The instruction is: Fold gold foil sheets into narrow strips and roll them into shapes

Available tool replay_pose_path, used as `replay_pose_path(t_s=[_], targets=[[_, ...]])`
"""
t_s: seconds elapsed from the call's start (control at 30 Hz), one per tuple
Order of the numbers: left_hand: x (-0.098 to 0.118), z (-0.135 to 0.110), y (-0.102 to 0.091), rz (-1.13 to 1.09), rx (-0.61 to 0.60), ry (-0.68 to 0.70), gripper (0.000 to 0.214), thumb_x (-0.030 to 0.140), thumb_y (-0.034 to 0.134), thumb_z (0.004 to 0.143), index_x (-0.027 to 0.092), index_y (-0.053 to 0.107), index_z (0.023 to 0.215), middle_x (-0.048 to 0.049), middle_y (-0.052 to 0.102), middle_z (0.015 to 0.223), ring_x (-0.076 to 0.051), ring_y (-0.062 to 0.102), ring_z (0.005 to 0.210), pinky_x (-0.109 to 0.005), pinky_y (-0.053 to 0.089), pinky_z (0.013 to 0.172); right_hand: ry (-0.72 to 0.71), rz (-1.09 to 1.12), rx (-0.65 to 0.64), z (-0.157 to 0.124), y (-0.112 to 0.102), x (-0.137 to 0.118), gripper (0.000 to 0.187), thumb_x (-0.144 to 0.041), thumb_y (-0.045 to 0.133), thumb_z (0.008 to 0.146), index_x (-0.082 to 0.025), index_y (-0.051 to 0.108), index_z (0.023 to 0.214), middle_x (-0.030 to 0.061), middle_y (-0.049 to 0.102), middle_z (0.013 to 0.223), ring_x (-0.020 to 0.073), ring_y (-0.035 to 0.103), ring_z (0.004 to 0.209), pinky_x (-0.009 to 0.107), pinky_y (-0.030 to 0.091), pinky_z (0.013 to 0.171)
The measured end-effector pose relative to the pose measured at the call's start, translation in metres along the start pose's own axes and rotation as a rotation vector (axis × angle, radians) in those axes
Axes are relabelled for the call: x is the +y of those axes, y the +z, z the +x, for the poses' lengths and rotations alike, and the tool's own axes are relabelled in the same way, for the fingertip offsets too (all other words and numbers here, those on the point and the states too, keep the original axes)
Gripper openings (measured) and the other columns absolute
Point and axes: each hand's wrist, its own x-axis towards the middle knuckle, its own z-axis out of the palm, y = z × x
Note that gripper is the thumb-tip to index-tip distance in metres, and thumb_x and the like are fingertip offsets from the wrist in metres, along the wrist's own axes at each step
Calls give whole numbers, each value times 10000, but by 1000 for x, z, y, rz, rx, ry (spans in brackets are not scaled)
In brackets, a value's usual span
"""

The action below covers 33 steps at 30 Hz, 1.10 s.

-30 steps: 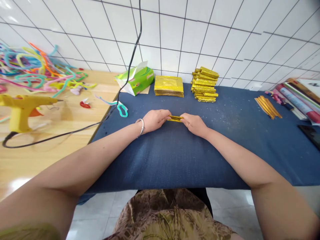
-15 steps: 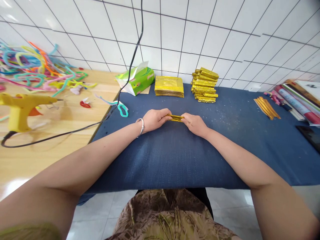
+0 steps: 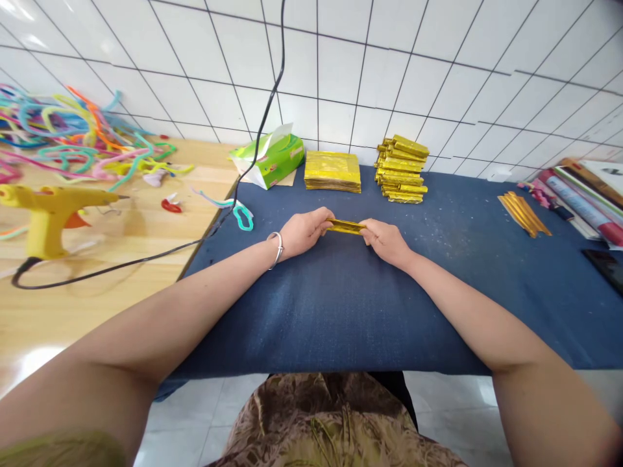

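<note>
A narrow folded strip of gold foil paper is stretched level between my two hands, above the dark blue cloth. My left hand, with a silver bangle at the wrist, pinches its left end. At the other end, the fingers of my right hand are closed on the strip. Fingertips hide both ends. Beyond my hands lie a flat stack of gold paper sheets and, to its right, a pile of folded gold paper strips.
A green tissue pack sits by the tiled wall. On the wooden table at left are a yellow glue gun, its black cord and tangled pipe cleaners. Rightward lie orange-gold strips, books and a dark phone-like slab.
The gold strip looks flatter and narrower, with more of its length showing between my hands. My right hand's fingers have shifted slightly outward; the whole view has moved a little.
</note>
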Motion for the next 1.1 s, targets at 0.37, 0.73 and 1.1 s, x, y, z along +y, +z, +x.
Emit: replay_pose_path(t_s=[0.37,0.73,1.1], targets=[[2,3,-3,-104,57,-67,161,303,415,937,207,537,978,43,605,739,-71,566,591,-192,427,614,22,59,14,3,1,4,306,-402,330,960,-217,557,1052,-18,581,704,134,557,658,244,392,675],[-6,2,-1,-210,99,-136,171,338,490,902,197,587,902,50,637,678,-83,605,626,-201,454,655,-17,109,59,-1,2,9,317,-377,350,967,-204,600,1056,4,640,765,136,597,731,260,435,745],[7,6,9,203,21,255,219,331,448,939,192,616,944,-26,674,884,-141,619,838,-267,438,793,-274,-315,127,9,12,-6,295,-334,427,947,-185,645,1079,76,685,1009,220,538,965,367,375,804]])
